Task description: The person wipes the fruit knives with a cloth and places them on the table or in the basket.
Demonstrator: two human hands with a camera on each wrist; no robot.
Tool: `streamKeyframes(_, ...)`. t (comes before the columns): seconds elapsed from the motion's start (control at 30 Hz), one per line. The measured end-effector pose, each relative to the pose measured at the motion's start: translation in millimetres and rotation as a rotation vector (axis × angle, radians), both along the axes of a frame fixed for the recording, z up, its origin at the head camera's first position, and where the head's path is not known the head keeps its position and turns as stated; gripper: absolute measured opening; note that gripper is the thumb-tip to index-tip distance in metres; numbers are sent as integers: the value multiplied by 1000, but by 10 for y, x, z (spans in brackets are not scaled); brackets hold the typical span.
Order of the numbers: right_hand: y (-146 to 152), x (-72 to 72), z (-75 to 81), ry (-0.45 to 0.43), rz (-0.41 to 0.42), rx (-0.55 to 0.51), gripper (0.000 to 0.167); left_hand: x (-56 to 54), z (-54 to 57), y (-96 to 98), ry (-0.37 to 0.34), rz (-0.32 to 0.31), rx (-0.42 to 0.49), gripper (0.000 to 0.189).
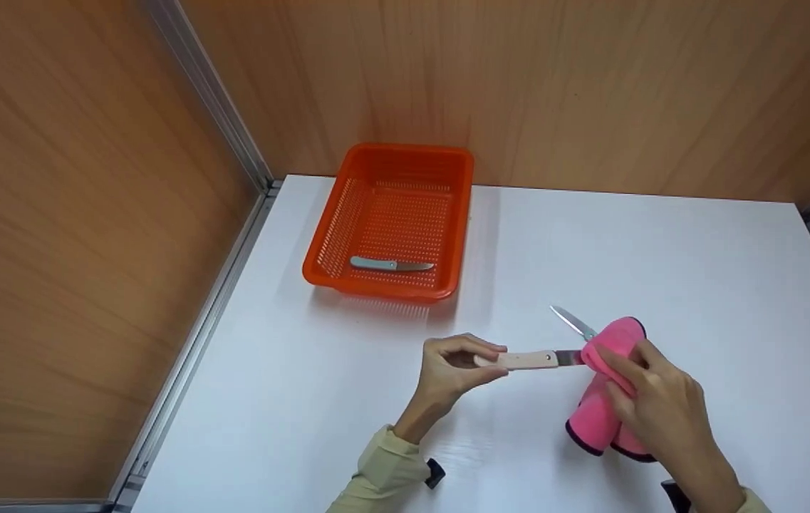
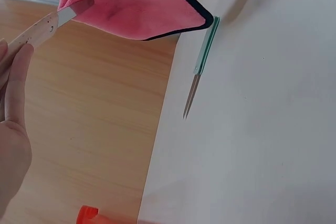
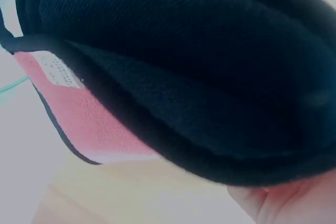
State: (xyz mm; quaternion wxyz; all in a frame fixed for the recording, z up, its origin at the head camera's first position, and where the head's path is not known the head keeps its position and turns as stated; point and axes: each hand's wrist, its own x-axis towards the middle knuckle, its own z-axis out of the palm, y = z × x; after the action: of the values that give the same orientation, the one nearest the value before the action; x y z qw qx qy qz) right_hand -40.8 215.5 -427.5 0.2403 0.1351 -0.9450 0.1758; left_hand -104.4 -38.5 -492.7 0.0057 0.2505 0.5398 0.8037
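Observation:
My left hand (image 1: pixel 451 369) pinches the end of a small knife (image 1: pixel 529 360) by its pale cream handle, with the blade pointing right. A pink cloth (image 1: pixel 590 420) with black edging is folded over the blade's far part, and my right hand (image 1: pixel 668 406) grips it there between thumb and fingers. The blade tip is hidden in the cloth. Seen from the left wrist, the pink side of the cloth (image 2: pixel 142 9) lies against the blade. The right wrist view is mostly filled by the cloth's dark underside (image 3: pixel 210 77), with a white label (image 3: pixel 56 69) near its edge.
A second knife (image 2: pixel 206 51) with a green handle lies on the white table (image 1: pixel 697 285), partly behind the cloth in the head view. An orange basket (image 1: pixel 390 291) stands at the back left, holding a knife with a light blue handle (image 1: pixel 374 263). Wooden panels (image 1: pixel 518 92) border the table.

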Motion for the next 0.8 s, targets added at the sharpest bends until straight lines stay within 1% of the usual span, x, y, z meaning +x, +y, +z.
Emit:
streamKeyframes(0.17, 102, 7, -3, 13, -20, -36, 39, -12, -9, -22, 7, 16, -11, 19)
streamKeyframes(0.3, 176, 14, 22, 16, -40, -73, 36, -16, -14, -35, -4, 32, -23, 21)
streamKeyframes(0.57, 251, 39, 101, 36, -93, -136, 37, -47, -33, -72, -30, 42, -17, 27)
streamKeyframes(0.8, 207, 48, 193, 49, -91, -139, 41, -37, -34, -74, -47, 47, -48, 28)
